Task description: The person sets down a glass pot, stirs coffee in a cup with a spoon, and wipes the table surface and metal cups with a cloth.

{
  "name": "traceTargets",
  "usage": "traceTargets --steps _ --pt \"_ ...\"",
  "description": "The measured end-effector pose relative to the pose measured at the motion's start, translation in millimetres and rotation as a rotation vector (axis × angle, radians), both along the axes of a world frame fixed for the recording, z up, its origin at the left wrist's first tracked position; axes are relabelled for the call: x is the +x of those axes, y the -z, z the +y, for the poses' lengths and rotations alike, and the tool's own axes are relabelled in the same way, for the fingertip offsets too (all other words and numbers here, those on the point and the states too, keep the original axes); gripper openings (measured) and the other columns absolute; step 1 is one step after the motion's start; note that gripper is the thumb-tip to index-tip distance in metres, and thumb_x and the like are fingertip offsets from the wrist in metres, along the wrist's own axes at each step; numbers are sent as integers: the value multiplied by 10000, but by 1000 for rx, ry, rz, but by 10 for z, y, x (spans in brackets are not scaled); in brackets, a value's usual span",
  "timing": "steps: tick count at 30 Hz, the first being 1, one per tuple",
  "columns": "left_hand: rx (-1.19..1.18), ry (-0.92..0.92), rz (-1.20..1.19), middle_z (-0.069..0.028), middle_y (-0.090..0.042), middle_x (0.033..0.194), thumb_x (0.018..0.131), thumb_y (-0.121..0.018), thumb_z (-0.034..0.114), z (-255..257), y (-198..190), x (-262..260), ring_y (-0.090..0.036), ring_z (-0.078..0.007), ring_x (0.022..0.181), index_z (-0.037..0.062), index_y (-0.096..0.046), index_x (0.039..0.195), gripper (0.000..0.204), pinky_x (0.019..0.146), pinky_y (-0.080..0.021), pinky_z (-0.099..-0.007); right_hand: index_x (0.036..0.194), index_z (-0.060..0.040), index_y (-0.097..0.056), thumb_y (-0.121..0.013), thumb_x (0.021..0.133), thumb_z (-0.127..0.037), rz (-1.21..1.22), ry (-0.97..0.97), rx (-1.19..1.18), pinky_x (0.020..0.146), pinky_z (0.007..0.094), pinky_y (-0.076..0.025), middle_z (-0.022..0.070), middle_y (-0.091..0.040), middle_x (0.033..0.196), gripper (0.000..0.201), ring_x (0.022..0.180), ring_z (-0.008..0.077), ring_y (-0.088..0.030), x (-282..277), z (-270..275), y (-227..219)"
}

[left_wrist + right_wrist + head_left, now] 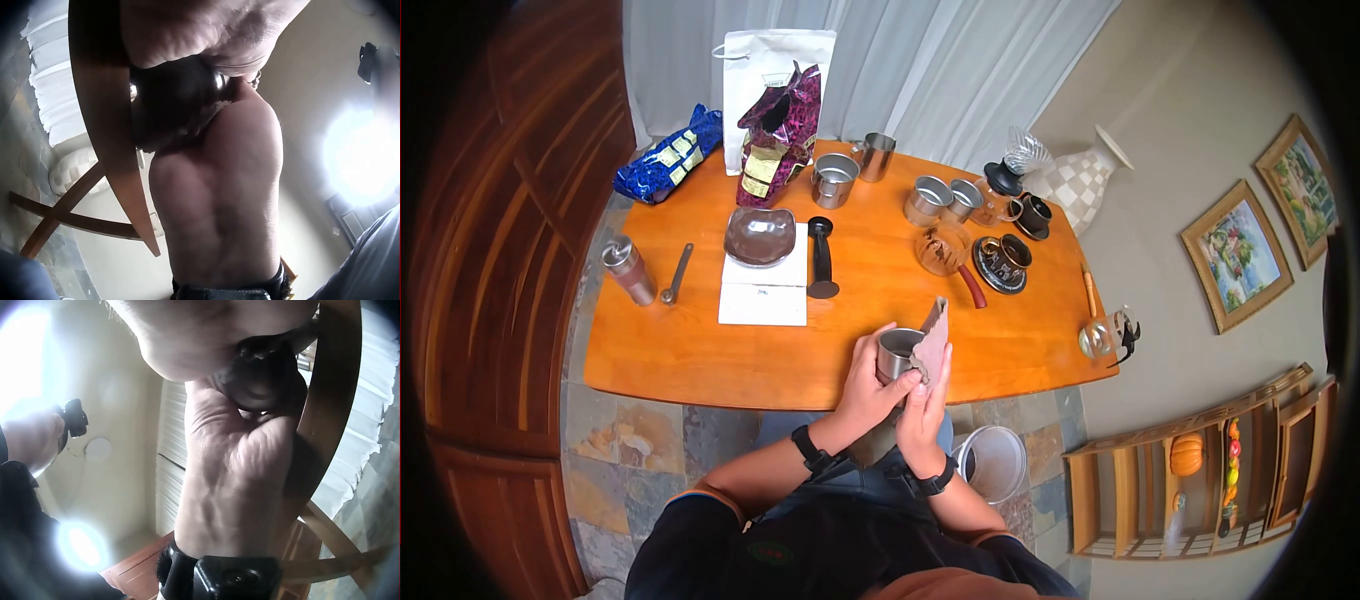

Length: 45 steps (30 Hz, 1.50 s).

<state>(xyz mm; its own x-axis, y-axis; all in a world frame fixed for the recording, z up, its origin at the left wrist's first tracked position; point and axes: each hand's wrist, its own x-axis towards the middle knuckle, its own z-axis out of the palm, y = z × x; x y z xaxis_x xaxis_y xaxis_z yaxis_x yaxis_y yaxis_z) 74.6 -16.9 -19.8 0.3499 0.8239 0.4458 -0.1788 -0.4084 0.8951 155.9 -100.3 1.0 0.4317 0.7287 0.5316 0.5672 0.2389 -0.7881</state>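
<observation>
In the head view my left hand grips a metal cup at the table's front edge, its fingers round the side. My right hand holds a pinkish-grey cloth with a ragged edge against the cup's right side and rim. Both hands are close together, wrists below the tabletop's edge. From underneath, in the left wrist view, the cup's dark base shows between the two palms. The right wrist view has the same shaded base between the hands; most fingers are hidden there.
On the wooden table stand a brown dish, black tool, hand grinder, coffee bags, several metal cups, a red-handled glass pot and black cups on saucers. A bin stands on the floor at right.
</observation>
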Motion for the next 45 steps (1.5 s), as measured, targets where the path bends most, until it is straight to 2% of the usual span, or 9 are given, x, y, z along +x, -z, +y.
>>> traceTargets --steps 3,5,8,15,23,28,33,40,45 --pt "-88 66 -40 -174 -558 1297 932 -737 361 3 15 4 -568 -275 1198 -35 -427 1438 714 1032 -450 -368 1563 93 -233 -418 1056 -214 42 -12 9 1220 470 -239 301 -240 1625 620 1497 429 -288 30 -4 10" --pt "-324 195 -294 -172 -567 1305 978 -692 316 -9 75 58 -580 -250 1181 -30 -437 1432 624 1012 -461 -351 1563 89 -240 -414 1058 -218 -8 3 15 1220 473 -240 300 -232 1629 616 1499 429 -285 34 -1 -9" --pt "-442 179 -218 -176 -569 1315 1011 -648 262 44 99 33 -587 -230 1171 -29 -449 1403 527 986 -471 -339 1566 81 -244 -403 1061 -219 -85 6 -5 1218 479 -241 303 -220 1632 609 1500 433 -280 12 16 -61" --pt "-125 16 21 -177 -597 1272 969 -669 198 27 184 13 -602 -220 1144 -32 -478 1340 476 935 -497 -362 1564 73 -265 -407 1060 -199 -162 7 22 1216 483 -242 312 -211 1631 590 1499 447 -275 -23 22 -76" --pt "-409 211 -155 -159 -588 1309 871 -748 160 20 63 19 -606 -226 1181 1 -429 1408 645 995 -496 -355 1558 72 -282 -403 1062 -197 -181 17 23 1214 487 -248 318 -223 1625 577 1495 451 -284 17 10 -141" --pt "-226 125 -91 -141 -593 1279 867 -766 169 49 174 50 -604 -200 1138 -4 -409 1397 662 958 -506 -349 1547 74 -302 -397 1061 -189 -199 3 25 1211 496 -254 324 -228 1620 561 1493 461 -284 -32 -2 -139" --pt "-405 162 -134 -154 -595 1237 884 -776 228 69 212 53 -605 -202 1107 -21 -432 1317 607 932 -509 -355 1545 73 -307 -401 1054 -171 -157 -11 23 1213 499 -250 323 -233 1618 556 1489 467 -286 30 13 -101" --pt "-302 117 -61 -147 -608 1214 926 -732 228 66 214 36 -610 -183 1078 -22 -442 1316 546 904 -515 -333 1542 70 -320 -413 1033 -133 -209 -36 11 1214 489 -253 321 -255 1612 556 1487 461 -299 45 8 -146" --pt "-675 321 -211 -128 -625 1184 930 -718 225 104 182 3 -615 -181 1068 -12 -494 1299 493 902 -517 -329 1536 75 -328 -416 1032 -135 -193 -48 12 1213 482 -256 324 -263 1608 553 1483 463 -308 84 24 -168"
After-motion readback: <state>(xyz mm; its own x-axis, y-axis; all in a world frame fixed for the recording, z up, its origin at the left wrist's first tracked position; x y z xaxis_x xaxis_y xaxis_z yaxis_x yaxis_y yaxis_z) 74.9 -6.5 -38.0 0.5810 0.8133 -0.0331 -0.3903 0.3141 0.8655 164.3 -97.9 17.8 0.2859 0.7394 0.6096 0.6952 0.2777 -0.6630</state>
